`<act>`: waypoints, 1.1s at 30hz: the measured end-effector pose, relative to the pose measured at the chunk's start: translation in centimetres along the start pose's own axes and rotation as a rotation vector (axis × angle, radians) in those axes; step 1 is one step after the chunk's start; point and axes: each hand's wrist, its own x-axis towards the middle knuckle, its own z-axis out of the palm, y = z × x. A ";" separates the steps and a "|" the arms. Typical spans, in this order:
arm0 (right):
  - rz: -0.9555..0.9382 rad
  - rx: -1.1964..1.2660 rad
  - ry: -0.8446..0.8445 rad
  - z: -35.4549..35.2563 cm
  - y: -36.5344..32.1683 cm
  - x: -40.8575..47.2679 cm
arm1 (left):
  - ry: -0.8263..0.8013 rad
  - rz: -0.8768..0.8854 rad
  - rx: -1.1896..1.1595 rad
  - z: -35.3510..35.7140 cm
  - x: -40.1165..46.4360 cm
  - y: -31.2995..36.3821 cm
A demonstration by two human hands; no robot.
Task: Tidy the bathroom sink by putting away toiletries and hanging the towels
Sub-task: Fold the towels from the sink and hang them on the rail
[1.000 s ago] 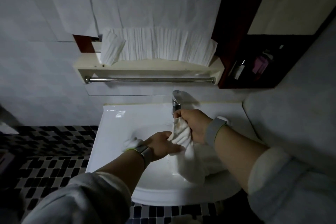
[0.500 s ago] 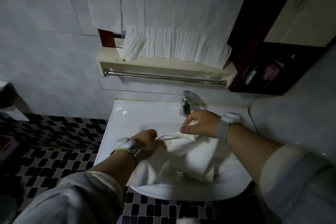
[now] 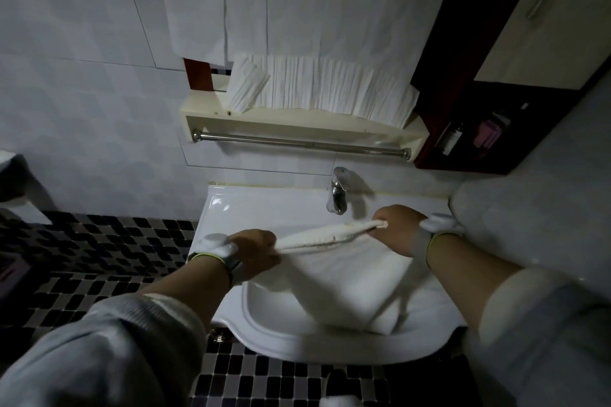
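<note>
Both hands grip the white towel [image 3: 334,269] over the sink [image 3: 264,334]: left hand [image 3: 256,249] and right hand [image 3: 398,228] clutch its top edge. Soft, limp, probably light; hold by the corners.

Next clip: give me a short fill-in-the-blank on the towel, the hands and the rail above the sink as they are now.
1. The white towel is stretched between ____ hands, the left hand and the right hand.
2. The towel's lower part hangs down into the ____.
3. The metal rail under the shelf has ____ hanging on it.
4. The faucet stands nearer the ____ hand.

Missing words: both; sink; nothing; right
</note>
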 end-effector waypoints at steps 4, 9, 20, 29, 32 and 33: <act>0.058 -0.024 0.051 -0.3 0.9 0.0 | 0.048 -0.128 -0.129 -0.7 -0.2 -1.0; 0.112 0.054 0.037 -1.2 1.1 -0.8 | 0.231 -0.160 -0.278 -2.7 0.0 -1.3; 0.283 0.814 0.080 -2.1 3.4 -0.4 | 0.340 -0.216 -1.067 -6.5 0.9 0.7; 0.514 0.832 -0.092 -0.2 3.9 0.2 | 0.207 -0.336 -0.626 -5.7 0.9 1.3; 0.524 0.687 -0.246 0.8 4.5 -0.2 | 0.065 -0.345 -0.686 -4.5 0.9 0.6; 0.513 0.680 -0.299 1.0 4.5 -0.5 | 0.021 -0.340 -0.674 -4.3 0.7 0.5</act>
